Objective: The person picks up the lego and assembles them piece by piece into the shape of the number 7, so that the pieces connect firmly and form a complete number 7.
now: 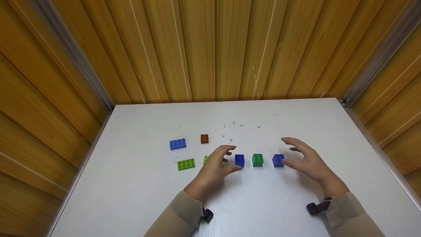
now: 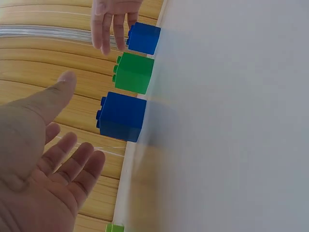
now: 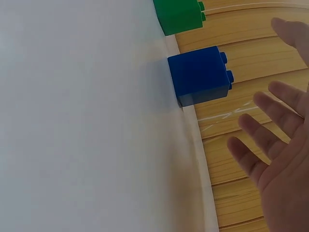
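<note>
Three toy building bricks stand apart in a row on the white table: a blue brick [image 1: 239, 159] on the left, a green brick [image 1: 258, 160] in the middle and another blue brick [image 1: 278, 160] on the right. My left hand [image 1: 213, 165] hovers beside the left blue brick, thumb and fingers spread, holding nothing. On the other side, my right hand [image 1: 310, 164] has its thumb overlapping the right blue brick's edge in the head view. Seen from the right wrist, its fingers [image 3: 275, 113] are spread with a gap to the blue brick [image 3: 199, 77].
Further left lie a flat blue brick [image 1: 178, 144], a small brown brick [image 1: 204, 138] and a flat lime-green brick [image 1: 186, 164]. A second lime brick [image 1: 206, 159] is mostly hidden behind my left hand. Wood-patterned walls [image 1: 197, 49] enclose the table [image 1: 131, 197].
</note>
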The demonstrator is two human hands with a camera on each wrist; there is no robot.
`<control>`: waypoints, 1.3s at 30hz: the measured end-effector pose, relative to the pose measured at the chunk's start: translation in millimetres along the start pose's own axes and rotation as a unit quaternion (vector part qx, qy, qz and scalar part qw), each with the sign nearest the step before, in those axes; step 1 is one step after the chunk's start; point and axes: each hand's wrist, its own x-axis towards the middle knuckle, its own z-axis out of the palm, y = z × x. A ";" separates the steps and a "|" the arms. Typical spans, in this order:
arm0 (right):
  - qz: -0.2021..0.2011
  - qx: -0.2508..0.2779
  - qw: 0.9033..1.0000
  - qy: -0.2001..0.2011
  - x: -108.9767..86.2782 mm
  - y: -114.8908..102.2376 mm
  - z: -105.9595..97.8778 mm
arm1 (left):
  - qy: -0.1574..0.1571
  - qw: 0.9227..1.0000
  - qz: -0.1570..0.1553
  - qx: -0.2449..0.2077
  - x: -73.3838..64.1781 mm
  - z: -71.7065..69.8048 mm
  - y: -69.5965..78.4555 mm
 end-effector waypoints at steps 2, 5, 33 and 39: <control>0.005 -0.005 1.000 -0.005 0.6 1.7 -0.6 | -0.003 1.000 -0.004 0.001 0.9 3.5 -1.3; 0.004 -0.014 1.000 -0.009 1.3 5.2 0.4 | -0.007 1.000 -0.007 0.011 2.3 7.3 -3.5; 0.087 -0.027 0.994 -0.065 2.0 4.4 7.4 | -0.020 0.999 -0.014 0.035 6.0 11.1 -8.6; 0.086 -0.029 0.994 -0.062 1.9 2.6 5.8 | -0.054 0.998 -0.027 0.010 0.3 9.1 -7.7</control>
